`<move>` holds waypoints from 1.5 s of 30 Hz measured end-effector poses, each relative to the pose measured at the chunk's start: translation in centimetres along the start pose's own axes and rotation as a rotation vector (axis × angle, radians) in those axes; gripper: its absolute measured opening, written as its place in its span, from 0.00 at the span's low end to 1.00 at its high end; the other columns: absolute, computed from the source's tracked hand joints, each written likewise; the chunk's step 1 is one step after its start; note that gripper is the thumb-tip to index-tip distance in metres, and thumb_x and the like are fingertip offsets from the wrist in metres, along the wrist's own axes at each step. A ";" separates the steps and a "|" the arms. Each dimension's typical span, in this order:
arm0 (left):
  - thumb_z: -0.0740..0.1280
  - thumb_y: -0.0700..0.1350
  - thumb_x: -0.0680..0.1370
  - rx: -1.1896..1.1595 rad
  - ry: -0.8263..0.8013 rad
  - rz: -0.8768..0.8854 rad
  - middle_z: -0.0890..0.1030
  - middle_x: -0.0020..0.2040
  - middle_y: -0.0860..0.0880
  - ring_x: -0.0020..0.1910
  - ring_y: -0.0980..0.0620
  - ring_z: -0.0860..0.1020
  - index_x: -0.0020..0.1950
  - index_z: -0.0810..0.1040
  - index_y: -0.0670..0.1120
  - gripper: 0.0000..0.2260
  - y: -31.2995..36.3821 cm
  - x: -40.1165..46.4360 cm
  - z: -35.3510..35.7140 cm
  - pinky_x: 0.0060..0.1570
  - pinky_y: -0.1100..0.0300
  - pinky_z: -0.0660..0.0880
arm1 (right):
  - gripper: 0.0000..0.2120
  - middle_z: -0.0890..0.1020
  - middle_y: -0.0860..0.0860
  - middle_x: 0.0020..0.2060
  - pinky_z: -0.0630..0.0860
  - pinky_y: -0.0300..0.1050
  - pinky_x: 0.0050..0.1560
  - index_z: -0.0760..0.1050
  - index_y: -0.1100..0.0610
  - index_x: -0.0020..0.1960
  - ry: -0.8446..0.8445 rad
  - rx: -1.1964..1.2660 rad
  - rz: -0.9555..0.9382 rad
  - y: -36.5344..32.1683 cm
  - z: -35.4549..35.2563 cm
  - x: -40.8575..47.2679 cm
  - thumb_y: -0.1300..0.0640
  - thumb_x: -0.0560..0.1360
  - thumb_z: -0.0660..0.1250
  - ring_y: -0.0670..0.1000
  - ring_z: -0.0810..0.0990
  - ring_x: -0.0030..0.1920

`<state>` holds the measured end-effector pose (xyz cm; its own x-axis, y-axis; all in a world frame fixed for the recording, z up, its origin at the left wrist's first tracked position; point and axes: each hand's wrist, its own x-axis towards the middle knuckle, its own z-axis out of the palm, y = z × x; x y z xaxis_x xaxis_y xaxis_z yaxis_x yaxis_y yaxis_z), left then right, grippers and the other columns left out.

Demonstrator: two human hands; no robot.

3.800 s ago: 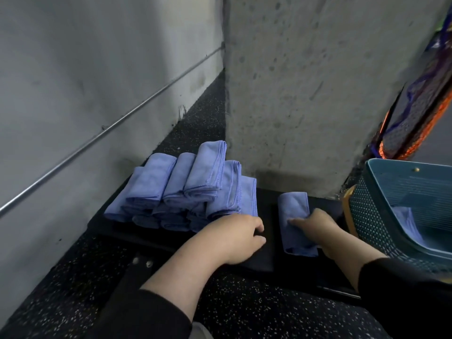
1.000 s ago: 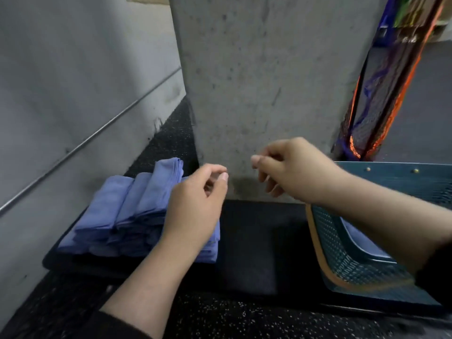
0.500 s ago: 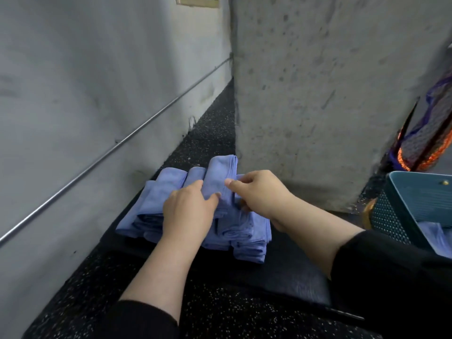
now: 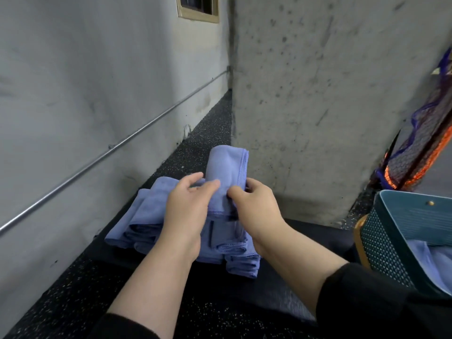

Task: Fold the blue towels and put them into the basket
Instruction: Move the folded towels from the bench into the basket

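Presently: left hand (image 4: 188, 206) and right hand (image 4: 254, 209) both pinching one blue towel (image 4: 227, 172), raised above towel pile (image 4: 151, 223) on black mat (image 4: 281, 297). Basket (image 4: 391, 243) at right, well apart, blue cloth inside.

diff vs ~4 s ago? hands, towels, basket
The folded towel from the mat is gone. Both hands moved to the pile: left hand and right hand now pinch the top towel, lifting it. Basket stays right, blue cloth inside.
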<state>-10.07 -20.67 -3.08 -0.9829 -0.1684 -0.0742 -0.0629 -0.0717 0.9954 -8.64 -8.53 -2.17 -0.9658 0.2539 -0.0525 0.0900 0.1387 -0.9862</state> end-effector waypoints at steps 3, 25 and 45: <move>0.75 0.51 0.74 -0.229 -0.107 -0.120 0.86 0.52 0.44 0.52 0.47 0.85 0.60 0.80 0.43 0.19 1.2 -0.4 0.7 0.55 0.50 0.80 | 0.05 0.76 0.47 0.29 0.68 0.41 0.30 0.76 0.57 0.40 -0.024 -0.029 -0.148 -1.2 -1.7 -1.8 0.60 0.76 0.65 0.49 0.69 0.30; 0.69 0.54 0.78 0.434 -0.471 0.269 0.78 0.66 0.48 0.61 0.48 0.78 0.72 0.74 0.49 0.23 -1.6 -9.5 22.9 0.64 0.51 0.73 | 0.07 0.87 0.58 0.44 0.81 0.56 0.51 0.82 0.62 0.50 0.332 -0.657 -0.004 -4.6 -38.3 -8.1 0.60 0.74 0.74 0.49 0.81 0.42; 0.64 0.53 0.80 0.696 -0.686 0.270 0.83 0.44 0.45 0.45 0.45 0.81 0.49 0.79 0.42 0.14 -3.9 -8.6 26.5 0.47 0.46 0.76 | 0.19 0.80 0.59 0.57 0.73 0.45 0.54 0.76 0.63 0.66 -0.261 -1.547 0.786 10.9 -45.8 0.7 0.52 0.81 0.62 0.52 0.77 0.53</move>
<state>-5.91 7.08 -4.69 -0.8529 0.5220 -0.0093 0.3041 0.5112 0.8038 2.81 37.01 -5.82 -0.5799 0.5766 -0.5756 0.4909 0.8111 0.3180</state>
